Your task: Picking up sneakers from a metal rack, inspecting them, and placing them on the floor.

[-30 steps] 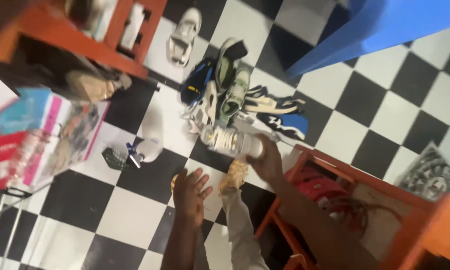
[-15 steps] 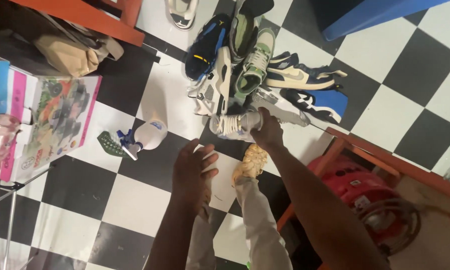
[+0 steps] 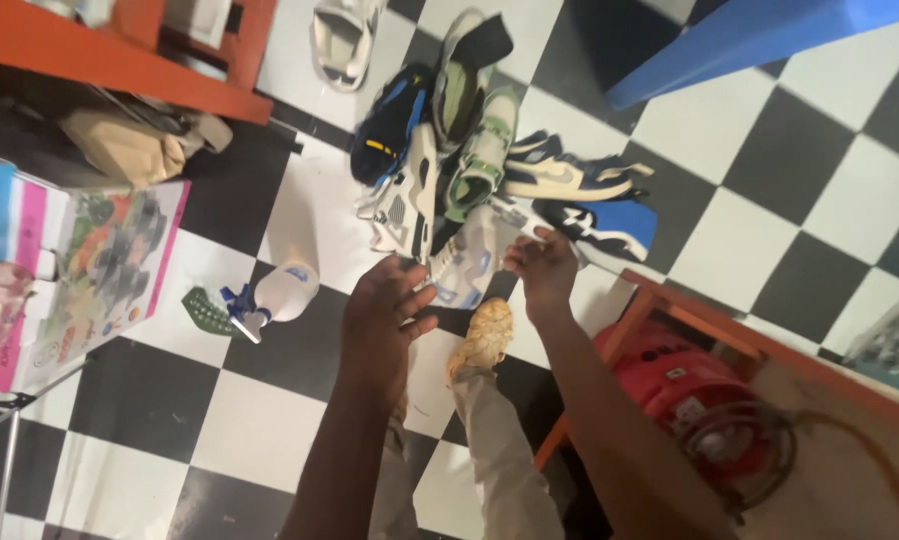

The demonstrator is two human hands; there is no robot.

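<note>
Right hand: your right hand (image 3: 545, 270) sits at the right edge of a white shoe (image 3: 467, 262), fingers curled loosely toward it; whether they pinch the shoe or only brush it cannot be told through the blur.
Left hand: your left hand (image 3: 382, 318) is spread wide with the fingers splayed, gripping nothing, its fingertips just beside the shoe's lower left edge.
White shoe: it lies between your two hands at the near edge of the shoe pile, over the checkered floor (image 3: 270, 420), with pale blue patches showing on its underside.
Shoe pile: beyond the white shoe lie a grey-and-white high-top (image 3: 406, 205), a black-and-blue shoe (image 3: 394, 118), two green shoes (image 3: 475, 150), a navy-and-cream shoe (image 3: 560, 176) and a blue shoe (image 3: 610, 226), all touching or overlapping.
Your foot: a tan shoe (image 3: 478, 338) on your own leg stands just below the white shoe, between your forearms.
Left of the hands: a white spray bottle (image 3: 270, 296) lies on its side near a green brush (image 3: 206, 311); farther left is a colourful box (image 3: 90, 262).
Right of the hands: a red machine (image 3: 670, 375) sits inside an orange frame (image 3: 715, 330).
Far edge: a white sandal (image 3: 340, 40) lies beside an orange shelf (image 3: 100, 60); a blue piece of furniture (image 3: 760, 35) fills the upper right.
</note>
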